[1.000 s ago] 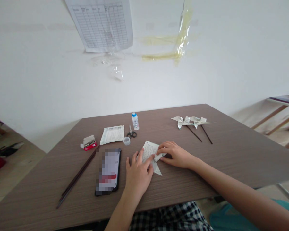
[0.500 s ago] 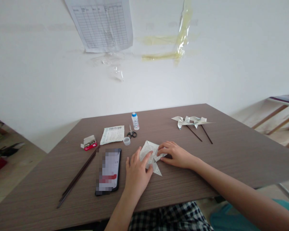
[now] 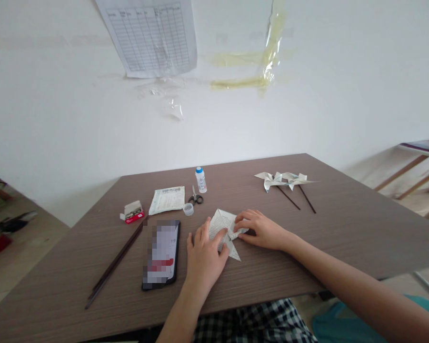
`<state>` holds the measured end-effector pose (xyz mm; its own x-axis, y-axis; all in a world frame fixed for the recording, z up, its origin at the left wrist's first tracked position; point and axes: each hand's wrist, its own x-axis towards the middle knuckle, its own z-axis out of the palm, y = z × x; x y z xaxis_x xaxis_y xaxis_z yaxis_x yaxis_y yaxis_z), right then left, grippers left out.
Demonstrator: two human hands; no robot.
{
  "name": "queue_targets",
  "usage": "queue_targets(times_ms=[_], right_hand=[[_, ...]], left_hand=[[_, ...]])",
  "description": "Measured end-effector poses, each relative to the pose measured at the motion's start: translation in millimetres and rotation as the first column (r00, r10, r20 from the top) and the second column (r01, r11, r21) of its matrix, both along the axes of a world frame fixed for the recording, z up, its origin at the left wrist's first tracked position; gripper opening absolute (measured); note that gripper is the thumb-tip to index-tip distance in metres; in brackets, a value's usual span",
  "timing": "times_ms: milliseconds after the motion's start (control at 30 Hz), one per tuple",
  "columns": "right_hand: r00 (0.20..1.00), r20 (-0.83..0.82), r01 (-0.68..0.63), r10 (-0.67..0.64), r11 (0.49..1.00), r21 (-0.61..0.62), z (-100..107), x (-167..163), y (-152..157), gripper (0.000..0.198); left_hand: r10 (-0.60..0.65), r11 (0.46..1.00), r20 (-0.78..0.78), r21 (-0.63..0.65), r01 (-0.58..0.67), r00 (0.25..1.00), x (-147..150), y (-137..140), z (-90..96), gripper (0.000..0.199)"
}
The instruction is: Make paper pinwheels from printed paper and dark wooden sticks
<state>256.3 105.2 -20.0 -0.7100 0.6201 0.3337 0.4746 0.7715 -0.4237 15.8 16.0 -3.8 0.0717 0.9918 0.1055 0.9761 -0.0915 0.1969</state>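
Observation:
A folded piece of printed paper [image 3: 219, 221] lies on the table between my two hands, with pointed flaps at its top and lower right. My left hand [image 3: 207, 250] rests on its left side, fingers spread and lying over the print. On the other side, my right hand [image 3: 259, 229] has its fingers curled and pinched round a flap at the paper's right edge. The ends of the right fingers partly hide that flap. To the left of my left hand lies a black phone [image 3: 173, 257] with a lit, partly blurred screen.
Dark sticks [image 3: 117, 259] lie left of the phone. Further back are a small red box [image 3: 134, 216], a stack of paper squares [image 3: 167, 200], scissors [image 3: 195, 198], a clear cup [image 3: 188, 209] and a blue-capped bottle [image 3: 201, 181]. Paper pinwheels [image 3: 278, 180] on sticks lie at the back right.
Almost nothing differs. The fingers of both hands have shifted very slightly to the right on the paper, which keeps its folded shape.

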Motion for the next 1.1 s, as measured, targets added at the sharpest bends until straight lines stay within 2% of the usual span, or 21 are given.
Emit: queue_targets(times_ms=[167,267,467,667,967,1100], right_hand=[[1.0,-0.001,-0.001,0.001,1.0,-0.003,0.8,-0.1,-0.4,0.017],[1.0,-0.002,-0.003,0.003,1.0,-0.009,1.8,-0.1,-0.5,0.017],[1.0,0.007,0.005,-0.005,1.0,-0.01,1.8,0.1,-0.8,0.018],[1.0,-0.007,0.026,-0.026,0.999,-0.036,2.1,-0.5,-0.7,0.032],[0.999,0.0,0.034,-0.034,0.999,-0.038,1.2,-1.3,-0.2,0.025],[0.999,0.013,0.033,-0.032,0.999,-0.03,0.6,-1.5,-0.6,0.025]], left_hand=[[-0.007,1.0,-0.002,-0.025,0.007,1.0,-1.0,2.8,-2.1,0.051],[-0.003,1.0,0.017,0.003,0.003,1.0,-2.0,2.3,-4.8,0.05],[0.006,1.0,0.036,0.007,-0.006,0.999,-1.0,-0.1,-3.3,0.057],[-0.026,0.998,0.033,0.05,0.024,0.999,0.3,-0.5,-4.0,0.05],[-0.051,0.997,0.059,0.056,0.047,0.997,-7.3,1.2,-13.6,0.047],[-0.056,0.997,0.053,0.058,0.053,0.997,-5.8,0.5,-11.9,0.047]])
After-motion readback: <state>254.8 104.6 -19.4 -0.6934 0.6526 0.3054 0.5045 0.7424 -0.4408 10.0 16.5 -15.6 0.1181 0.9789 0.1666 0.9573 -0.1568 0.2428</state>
